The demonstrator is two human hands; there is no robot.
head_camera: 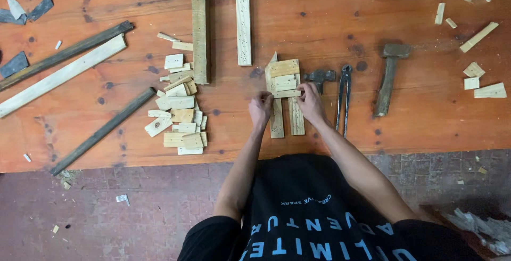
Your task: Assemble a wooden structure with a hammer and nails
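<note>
While pinching a short wooden slat (286, 94) from both ends, left hand (260, 108) and right hand (310, 103), fingers (264, 98) curled tight on it. Slat laid across two upright strips (286, 120); more slats (283, 74) just beyond fingertips. Pincers (344, 98) and hammer (387, 80) right of fingers on tabletop (426, 122).

A worn reddish tabletop (319, 32) carries a heap of small wood offcuts (180, 109), long slats (243, 18), dark bars (104, 130), a hammer (388, 77) and pincers (343, 98) — plus a part-built slat frame (285, 98).
</note>
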